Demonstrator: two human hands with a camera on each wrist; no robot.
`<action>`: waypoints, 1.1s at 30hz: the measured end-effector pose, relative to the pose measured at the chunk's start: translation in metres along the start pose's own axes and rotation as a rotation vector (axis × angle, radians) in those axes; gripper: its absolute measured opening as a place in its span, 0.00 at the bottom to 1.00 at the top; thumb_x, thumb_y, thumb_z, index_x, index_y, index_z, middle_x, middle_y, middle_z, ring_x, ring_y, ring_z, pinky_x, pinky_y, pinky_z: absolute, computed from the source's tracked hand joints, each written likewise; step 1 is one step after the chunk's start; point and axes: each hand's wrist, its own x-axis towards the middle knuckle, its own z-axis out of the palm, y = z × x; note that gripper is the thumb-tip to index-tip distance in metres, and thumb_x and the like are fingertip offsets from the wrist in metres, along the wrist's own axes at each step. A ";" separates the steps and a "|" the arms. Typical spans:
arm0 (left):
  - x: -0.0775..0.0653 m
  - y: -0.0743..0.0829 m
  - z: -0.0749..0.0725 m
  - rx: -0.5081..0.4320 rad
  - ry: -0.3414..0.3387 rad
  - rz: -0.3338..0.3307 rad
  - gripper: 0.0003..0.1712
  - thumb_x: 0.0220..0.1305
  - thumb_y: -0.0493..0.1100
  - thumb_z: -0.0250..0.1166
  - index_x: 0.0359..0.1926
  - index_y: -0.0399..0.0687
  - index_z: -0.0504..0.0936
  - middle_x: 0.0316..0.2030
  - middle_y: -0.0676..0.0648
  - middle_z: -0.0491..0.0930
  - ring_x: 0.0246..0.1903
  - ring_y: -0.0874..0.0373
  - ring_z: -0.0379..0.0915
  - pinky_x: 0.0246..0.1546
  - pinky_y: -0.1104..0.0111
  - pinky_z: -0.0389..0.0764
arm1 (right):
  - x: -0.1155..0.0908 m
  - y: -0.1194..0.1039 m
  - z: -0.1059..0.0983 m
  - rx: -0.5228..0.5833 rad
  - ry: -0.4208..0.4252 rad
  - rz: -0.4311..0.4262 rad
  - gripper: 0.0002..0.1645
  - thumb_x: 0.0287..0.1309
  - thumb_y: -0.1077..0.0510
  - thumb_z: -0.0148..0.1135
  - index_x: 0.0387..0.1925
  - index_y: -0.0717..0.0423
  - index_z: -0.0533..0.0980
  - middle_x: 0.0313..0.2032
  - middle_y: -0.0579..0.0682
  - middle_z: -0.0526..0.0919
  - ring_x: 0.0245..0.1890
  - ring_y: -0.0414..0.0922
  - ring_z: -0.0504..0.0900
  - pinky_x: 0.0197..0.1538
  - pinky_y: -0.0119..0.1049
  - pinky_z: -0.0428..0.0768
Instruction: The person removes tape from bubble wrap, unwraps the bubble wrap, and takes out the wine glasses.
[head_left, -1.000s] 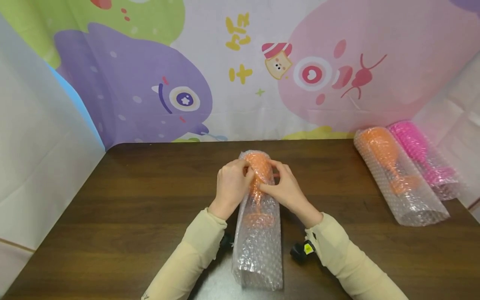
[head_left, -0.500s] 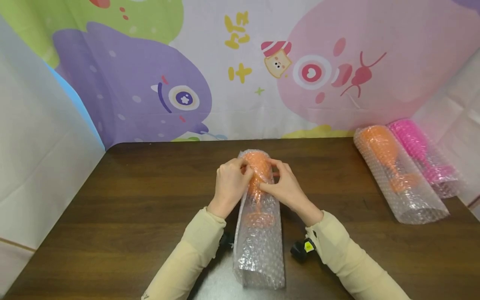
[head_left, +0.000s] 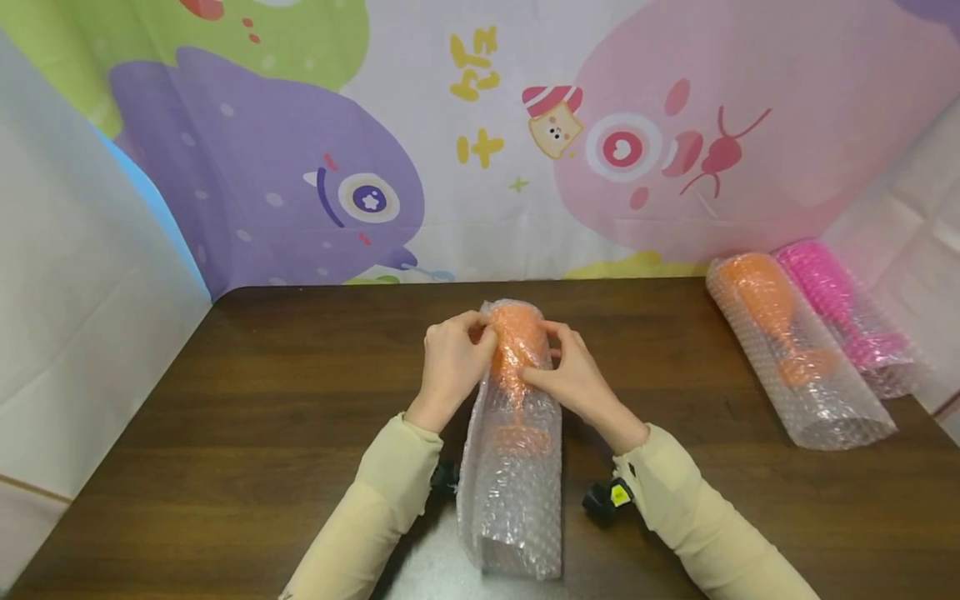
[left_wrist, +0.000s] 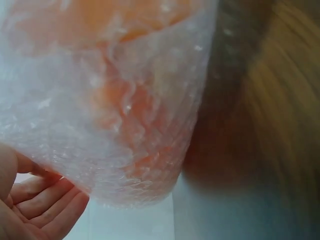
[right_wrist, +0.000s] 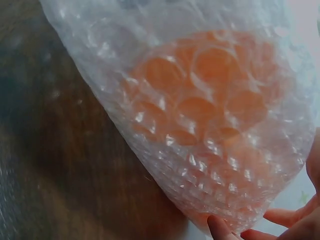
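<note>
An orange goblet (head_left: 519, 333) lies wrapped in bubble wrap (head_left: 517, 500) on the table, bowl away from me, foot showing dimly through the layers. At the upper left of the roll, my left hand (head_left: 455, 357) pinches the edge of the bubble wrap between thumb and fingers. In the left wrist view that hand (left_wrist: 42, 205) holds the sheet's edge at the lower left. My right hand (head_left: 573, 372) grips the roll round the bowl from the right, thumb on top. The right wrist view has its fingertips (right_wrist: 222, 227) on the wrap near the bowl end.
At the right side of the dark wooden table (head_left: 300, 400) lie two more rolls: an orange goblet (head_left: 768, 300) and a pink goblet (head_left: 821, 279), each in bubble wrap. A cartoon-printed cloth (head_left: 480, 225) hangs behind the table.
My left hand has shifted slightly left, drawing the bubble wrap's edge outward, so a flap stands out along the left side. My right hand stays on the roll.
</note>
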 end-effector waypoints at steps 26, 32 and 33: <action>0.028 -0.040 -0.010 -0.279 -0.253 -0.350 0.23 0.61 0.57 0.56 0.53 0.52 0.76 0.46 0.49 0.80 0.48 0.54 0.74 0.49 0.60 0.73 | -0.002 0.001 0.001 0.047 -0.041 -0.013 0.44 0.45 0.57 0.63 0.64 0.55 0.55 0.63 0.58 0.57 0.58 0.58 0.63 0.50 0.50 0.73; 0.029 -0.045 -0.005 -0.469 -0.415 -0.426 0.27 0.62 0.58 0.54 0.60 0.55 0.70 0.56 0.48 0.73 0.56 0.53 0.67 0.56 0.58 0.68 | -0.002 0.002 0.004 0.051 -0.060 -0.017 0.44 0.45 0.57 0.63 0.64 0.56 0.55 0.62 0.59 0.56 0.58 0.58 0.63 0.51 0.49 0.73; 0.029 -0.044 -0.004 -0.504 -0.411 -0.437 0.25 0.62 0.56 0.55 0.58 0.53 0.72 0.55 0.47 0.73 0.55 0.53 0.67 0.55 0.59 0.69 | -0.002 0.003 0.005 0.050 -0.065 -0.016 0.44 0.45 0.57 0.63 0.64 0.56 0.55 0.62 0.59 0.56 0.58 0.58 0.63 0.51 0.49 0.73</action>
